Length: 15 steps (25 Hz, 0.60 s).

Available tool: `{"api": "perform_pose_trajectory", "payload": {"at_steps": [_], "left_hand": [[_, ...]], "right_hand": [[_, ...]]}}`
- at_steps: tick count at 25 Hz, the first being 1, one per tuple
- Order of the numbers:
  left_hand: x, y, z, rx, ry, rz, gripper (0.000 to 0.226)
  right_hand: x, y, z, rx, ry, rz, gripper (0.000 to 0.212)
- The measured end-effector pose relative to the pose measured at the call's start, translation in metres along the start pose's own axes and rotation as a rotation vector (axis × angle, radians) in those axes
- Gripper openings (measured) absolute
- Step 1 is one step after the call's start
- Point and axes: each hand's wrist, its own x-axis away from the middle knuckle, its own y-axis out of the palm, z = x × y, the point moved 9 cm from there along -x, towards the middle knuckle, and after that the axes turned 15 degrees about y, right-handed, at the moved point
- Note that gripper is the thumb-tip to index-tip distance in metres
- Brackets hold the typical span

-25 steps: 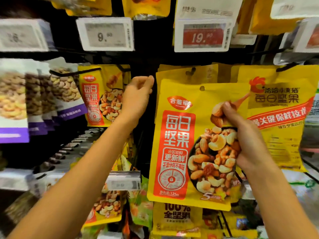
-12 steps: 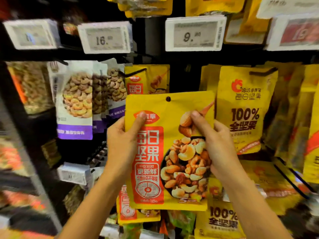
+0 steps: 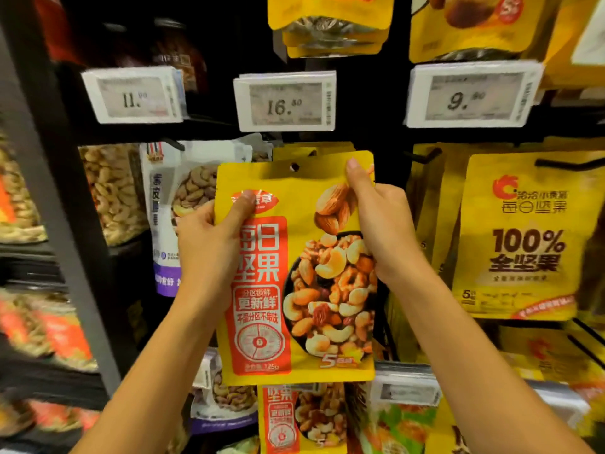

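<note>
A yellow mixed-nut pouch (image 3: 294,309) with a red label panel and a hang hole at its top is held upright in front of a store rack. My left hand (image 3: 209,247) grips its left edge, thumb across the front near the logo. My right hand (image 3: 379,224) pinches its upper right edge, thumb on the front up by the top corner. Right behind the pouch's top edge hang more yellow pouches (image 3: 314,147) of the same row.
Price tags reading 11, 16.80 (image 3: 284,104) and 9.90 (image 3: 471,96) line the rail above. White cashew bags (image 3: 176,204) hang at left, yellow "100%" nut bags (image 3: 520,237) at right. A dark upright post (image 3: 55,204) stands left. More pouches hang below.
My left hand came off the rack and took hold of the pouch's left edge. Both hands carried the pouch leftward along the rack, and the view shifted left with them.
</note>
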Motion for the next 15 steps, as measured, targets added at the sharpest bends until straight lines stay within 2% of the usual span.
{"api": "perform_pose_trajectory", "payload": {"at_steps": [2, 5, 7, 9, 13, 15], "left_hand": [[-0.009, -0.001, -0.002, -0.004, 0.017, -0.007, 0.022], [-0.019, 0.002, -0.006, -0.028, 0.033, -0.022, 0.023], [-0.023, 0.01, -0.008, -0.054, 0.035, -0.052, 0.023], [-0.024, 0.015, -0.009, -0.064, 0.041, -0.072, 0.025], [-0.021, 0.009, -0.012, -0.019, 0.055, -0.069, 0.025], [-0.018, 0.005, -0.016, -0.016, 0.029, -0.072, 0.023]], "right_hand": [[-0.006, 0.004, 0.001, 0.011, 0.016, 0.026, 0.066], [-0.015, 0.006, 0.004, 0.023, 0.04, 0.085, 0.052], [-0.017, 0.002, 0.005, 0.015, 0.037, 0.114, 0.056], [-0.017, -0.002, 0.004, 0.004, 0.025, 0.117, 0.043], [-0.012, -0.002, 0.007, 0.018, 0.011, 0.129, 0.054], [-0.007, 0.001, 0.008, 0.046, 0.006, 0.137, 0.05]]}}
